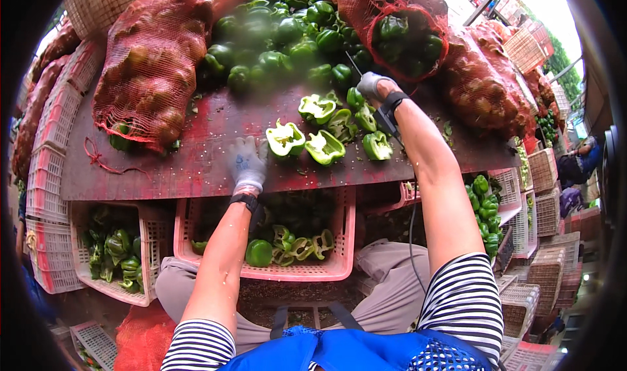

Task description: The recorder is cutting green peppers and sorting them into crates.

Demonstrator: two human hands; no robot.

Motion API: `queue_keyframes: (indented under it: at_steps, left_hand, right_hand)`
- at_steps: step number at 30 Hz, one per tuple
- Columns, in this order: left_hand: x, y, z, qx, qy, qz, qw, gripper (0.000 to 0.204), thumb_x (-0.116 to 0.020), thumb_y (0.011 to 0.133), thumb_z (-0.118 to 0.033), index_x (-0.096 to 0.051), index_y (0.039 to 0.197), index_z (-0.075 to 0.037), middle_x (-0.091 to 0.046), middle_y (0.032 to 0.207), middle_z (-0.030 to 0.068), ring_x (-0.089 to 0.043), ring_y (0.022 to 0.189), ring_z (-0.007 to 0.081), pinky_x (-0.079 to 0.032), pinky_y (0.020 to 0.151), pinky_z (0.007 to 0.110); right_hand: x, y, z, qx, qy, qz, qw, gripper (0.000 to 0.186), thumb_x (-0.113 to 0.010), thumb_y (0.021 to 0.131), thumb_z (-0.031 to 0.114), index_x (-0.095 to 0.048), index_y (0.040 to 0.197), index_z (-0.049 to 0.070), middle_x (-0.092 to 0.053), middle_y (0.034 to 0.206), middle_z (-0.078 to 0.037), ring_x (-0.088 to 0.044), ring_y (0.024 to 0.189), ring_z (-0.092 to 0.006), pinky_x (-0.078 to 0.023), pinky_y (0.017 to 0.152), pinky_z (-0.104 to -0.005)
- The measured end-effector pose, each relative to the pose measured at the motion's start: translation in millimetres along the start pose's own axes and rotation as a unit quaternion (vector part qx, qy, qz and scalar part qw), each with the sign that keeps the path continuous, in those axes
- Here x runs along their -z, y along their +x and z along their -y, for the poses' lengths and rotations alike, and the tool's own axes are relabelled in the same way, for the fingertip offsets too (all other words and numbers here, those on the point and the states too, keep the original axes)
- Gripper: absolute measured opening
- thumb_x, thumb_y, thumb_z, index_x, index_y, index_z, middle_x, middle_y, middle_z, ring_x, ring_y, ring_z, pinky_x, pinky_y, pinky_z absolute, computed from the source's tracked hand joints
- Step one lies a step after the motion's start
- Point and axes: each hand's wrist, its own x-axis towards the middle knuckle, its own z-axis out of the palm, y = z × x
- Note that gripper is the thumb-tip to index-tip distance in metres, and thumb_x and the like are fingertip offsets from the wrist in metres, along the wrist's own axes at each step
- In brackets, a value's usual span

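Note:
My right hand [377, 87], in a grey glove, is closed around a knife whose thin blade [353, 63] points up and away; its handle is hidden in the fingers. Just below this hand is a whole green bell pepper [354, 98]. My left hand [248, 162], also gloved, lies on the red, worn tabletop [215, 126] with its fingers stretched forward, holding nothing. To its right sits a cut pepper half [285, 139], pale inside facing up. More cut peppers [324, 147] lie between my hands. A heap of whole green peppers [287, 34] covers the far part.
Red mesh sacks [153, 64] of peppers flank the heap, and one open sack [408, 38] spills peppers at the far right. Under the front edge, a pink crate [346, 240] holds cut peppers; a paler crate [149, 253] stands left. Stacked crates line both sides.

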Motion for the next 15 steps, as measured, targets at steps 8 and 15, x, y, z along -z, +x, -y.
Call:
queue_keyframes:
  at_steps: [8,15]
  left_hand:
    - [-8.1,9.7,-22.8,-0.024,0.016,-0.015,0.999,0.043,-0.055,0.101,-0.05,-0.068,0.103,-0.01,-0.066,0.105,0.0178,-0.063,0.099,0.0397,-0.048,0.089,0.053]
    - [-12.0,6.0,-24.8,-0.016,0.013,0.009,1.0,0.045,-0.053,0.102,-0.051,-0.068,0.107,-0.009,-0.066,0.106,0.0172,-0.063,0.099,0.0395,-0.048,0.09,0.054]
  right_hand:
    - [11.0,9.1,20.9,-0.046,0.085,-0.014,0.995,0.036,-0.065,0.093,0.017,-0.075,0.127,0.009,-0.074,0.129,-0.012,-0.073,0.115,-0.0249,-0.056,0.099,-0.0424]
    - [-1.1,-34.5,-8.2,-0.11,0.219,-0.11,0.963,0.045,-0.068,0.088,0.026,-0.074,0.121,-0.003,-0.072,0.126,-0.024,-0.071,0.12,-0.0366,-0.056,0.1,-0.0463]
